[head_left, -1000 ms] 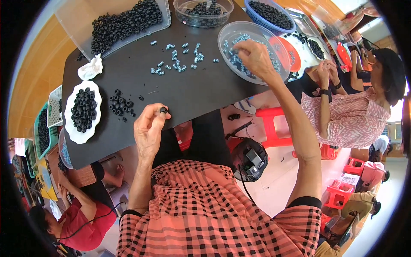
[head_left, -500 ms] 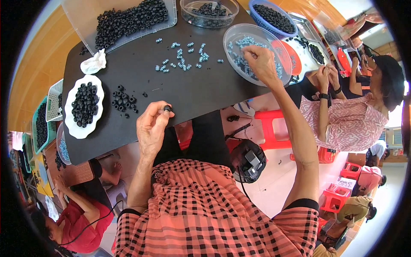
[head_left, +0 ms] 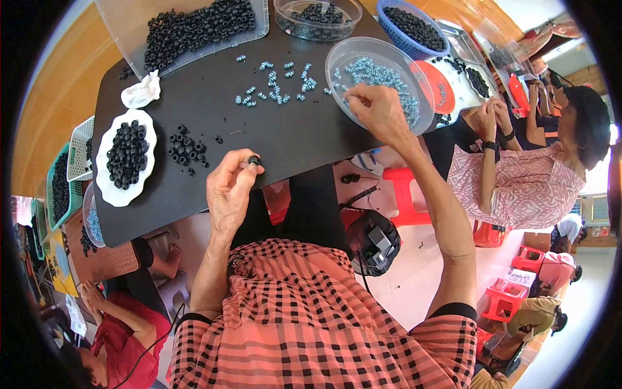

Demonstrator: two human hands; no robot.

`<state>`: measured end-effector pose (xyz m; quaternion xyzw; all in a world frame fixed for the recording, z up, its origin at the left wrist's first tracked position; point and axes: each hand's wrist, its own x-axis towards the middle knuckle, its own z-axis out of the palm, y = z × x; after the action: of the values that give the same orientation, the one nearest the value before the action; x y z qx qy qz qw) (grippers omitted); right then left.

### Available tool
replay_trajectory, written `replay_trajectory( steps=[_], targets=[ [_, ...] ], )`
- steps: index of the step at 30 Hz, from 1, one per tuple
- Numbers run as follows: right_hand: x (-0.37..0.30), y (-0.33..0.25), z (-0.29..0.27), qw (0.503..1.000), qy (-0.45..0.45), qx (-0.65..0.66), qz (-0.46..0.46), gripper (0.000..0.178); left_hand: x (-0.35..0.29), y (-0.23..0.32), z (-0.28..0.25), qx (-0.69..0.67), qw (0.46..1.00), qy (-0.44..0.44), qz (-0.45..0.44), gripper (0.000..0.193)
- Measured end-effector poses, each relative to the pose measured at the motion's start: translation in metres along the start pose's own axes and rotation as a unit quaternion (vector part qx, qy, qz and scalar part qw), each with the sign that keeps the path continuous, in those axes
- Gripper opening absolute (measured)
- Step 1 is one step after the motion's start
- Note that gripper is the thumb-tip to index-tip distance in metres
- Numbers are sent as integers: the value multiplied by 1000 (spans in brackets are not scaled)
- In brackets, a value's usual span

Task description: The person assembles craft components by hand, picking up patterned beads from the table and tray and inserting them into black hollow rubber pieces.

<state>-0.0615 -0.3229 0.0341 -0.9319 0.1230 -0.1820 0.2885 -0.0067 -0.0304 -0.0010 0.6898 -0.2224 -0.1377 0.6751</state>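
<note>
My left hand [head_left: 232,188], at the table's near edge, pinches a small black ring-shaped part [head_left: 254,160] between thumb and fingertips. My right hand [head_left: 379,115] is over the near left side of a clear round tub [head_left: 331,59], its fingers pinched together; what they hold, if anything, is too small to make out. Inside the tub lie many small blue-and-white striped pieces [head_left: 374,70]. More striped pieces [head_left: 278,97] are scattered on the dark table left of the tub. A loose group of black parts [head_left: 186,149] lies left of my left hand.
A white scalloped plate [head_left: 119,197] heaped with black parts stands at the left. Along the back are a large clear bin [head_left: 262,19], a clear round container [head_left: 317,35] and a blue basket [head_left: 421,50], all holding black parts. Co-workers [head_left: 525,155] sit at right and lower left.
My right hand has moved left and slightly nearer, from inside the tub toward its near left rim. The tub has shifted a little left. My left hand stays almost where it was, still pinching the black part.
</note>
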Motion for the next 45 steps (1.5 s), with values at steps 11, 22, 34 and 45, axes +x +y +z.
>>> replay_trajectory(
  steps=[11, 22, 34, 45],
  targets=[
    [-3, -26, 18, 999, -22, 31, -28, 19, 0, -2, 0, -24, 1000, -7, -2, 12],
    [1, -28, 25, 996, -36, 73, -34, 17, 0, -2, 0, -18, 1000, -10, -5, 13],
    [35, 54, -19, 989, 108, -93, 34, 17, 1, -6, 0, -3, 999, -17, 31, 13],
    [38, 34, 8, 979, 121, -97, -136, 16, 0, -5, 2, 4, 999, -12, 30, 13]
  ],
)
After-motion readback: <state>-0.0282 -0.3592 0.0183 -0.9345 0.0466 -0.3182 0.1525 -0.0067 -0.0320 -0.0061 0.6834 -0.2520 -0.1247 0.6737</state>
